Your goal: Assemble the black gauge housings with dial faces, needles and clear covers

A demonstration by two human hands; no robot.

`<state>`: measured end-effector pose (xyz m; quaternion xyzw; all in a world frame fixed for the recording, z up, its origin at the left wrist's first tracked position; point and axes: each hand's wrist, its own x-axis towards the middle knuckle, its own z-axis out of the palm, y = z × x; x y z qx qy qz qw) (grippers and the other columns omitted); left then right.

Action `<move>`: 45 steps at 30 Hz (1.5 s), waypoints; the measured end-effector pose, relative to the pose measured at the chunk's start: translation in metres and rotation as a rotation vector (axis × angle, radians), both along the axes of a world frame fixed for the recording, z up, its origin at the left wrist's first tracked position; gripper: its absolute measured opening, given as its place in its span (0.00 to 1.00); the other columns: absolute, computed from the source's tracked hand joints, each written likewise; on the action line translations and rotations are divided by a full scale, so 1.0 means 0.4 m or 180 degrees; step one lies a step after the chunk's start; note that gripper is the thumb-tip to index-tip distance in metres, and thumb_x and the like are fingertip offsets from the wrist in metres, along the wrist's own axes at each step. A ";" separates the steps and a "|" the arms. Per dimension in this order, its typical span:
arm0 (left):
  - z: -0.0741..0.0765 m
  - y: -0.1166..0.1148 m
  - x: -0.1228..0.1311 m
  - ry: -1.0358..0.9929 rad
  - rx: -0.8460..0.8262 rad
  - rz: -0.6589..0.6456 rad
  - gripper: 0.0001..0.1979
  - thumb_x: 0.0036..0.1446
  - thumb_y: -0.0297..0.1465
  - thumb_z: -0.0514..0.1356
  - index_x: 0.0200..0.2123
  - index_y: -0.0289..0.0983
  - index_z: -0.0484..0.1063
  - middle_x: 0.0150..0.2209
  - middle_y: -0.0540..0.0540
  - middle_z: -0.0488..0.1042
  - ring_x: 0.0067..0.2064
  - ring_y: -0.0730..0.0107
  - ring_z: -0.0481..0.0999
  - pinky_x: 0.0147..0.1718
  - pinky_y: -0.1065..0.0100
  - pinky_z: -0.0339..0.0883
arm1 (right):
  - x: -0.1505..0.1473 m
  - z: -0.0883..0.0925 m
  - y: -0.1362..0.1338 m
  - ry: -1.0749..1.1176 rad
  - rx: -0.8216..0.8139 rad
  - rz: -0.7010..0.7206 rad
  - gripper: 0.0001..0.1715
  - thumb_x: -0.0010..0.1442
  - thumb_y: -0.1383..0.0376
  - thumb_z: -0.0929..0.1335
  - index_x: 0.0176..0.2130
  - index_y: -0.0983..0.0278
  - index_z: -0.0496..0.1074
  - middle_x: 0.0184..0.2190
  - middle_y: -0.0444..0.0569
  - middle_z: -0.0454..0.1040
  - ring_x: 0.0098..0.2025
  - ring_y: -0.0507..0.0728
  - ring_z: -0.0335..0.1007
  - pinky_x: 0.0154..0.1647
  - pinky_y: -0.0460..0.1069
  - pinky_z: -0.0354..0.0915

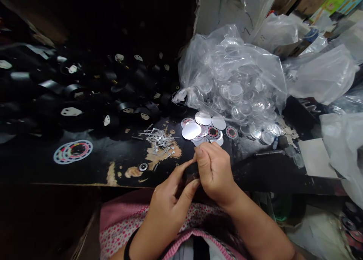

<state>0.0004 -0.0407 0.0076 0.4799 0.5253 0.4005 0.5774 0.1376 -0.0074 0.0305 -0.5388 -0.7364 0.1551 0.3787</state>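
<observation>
Gripping a dark part at the lower centre of the head view, the left hand has its thumb and fingers closed round it. The right hand is clenched against the part's right side, thumb bent over – whether it holds the part itself or something small, I cannot tell. Just above the hands, at the centre, overlapping discs lie on the black table, some plain silver, some printed. Left of them sits a heap of pins, with a small washer below it. Two printed rings overlap at left. Black cases crowd the upper left – a clear bag of clear caps fills the upper right
</observation>
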 end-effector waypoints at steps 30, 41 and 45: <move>-0.087 0.243 -0.325 0.3269 0.2076 0.1095 0.05 0.61 0.33 0.60 0.39 0.38 0.72 0.47 0.39 0.74 0.52 0.53 0.73 0.55 0.49 0.65 | -0.045 -0.021 0.028 0.0406 -0.1472 0.1177 0.14 0.69 0.62 0.62 0.35 0.63 0.74 0.33 0.45 0.77 0.37 0.54 0.71 0.40 0.50 0.60; -0.078 0.013 -0.153 0.1121 0.1014 0.0940 0.19 0.59 0.37 0.63 0.54 0.47 0.70 0.55 0.44 0.73 0.54 0.58 0.76 0.51 0.57 0.73 | -0.078 -0.004 0.048 0.0905 -0.1940 0.0647 0.09 0.58 0.61 0.70 0.38 0.64 0.72 0.29 0.42 0.71 0.28 0.49 0.63 0.29 0.45 0.59; -0.099 0.030 -0.154 0.0457 -0.0075 0.0283 0.19 0.53 0.44 0.66 0.46 0.44 0.78 0.49 0.45 0.79 0.54 0.53 0.77 0.54 0.56 0.72 | -0.040 0.018 0.055 0.0434 -0.1758 0.0969 0.06 0.59 0.64 0.70 0.37 0.64 0.75 0.32 0.43 0.73 0.30 0.48 0.66 0.32 0.44 0.61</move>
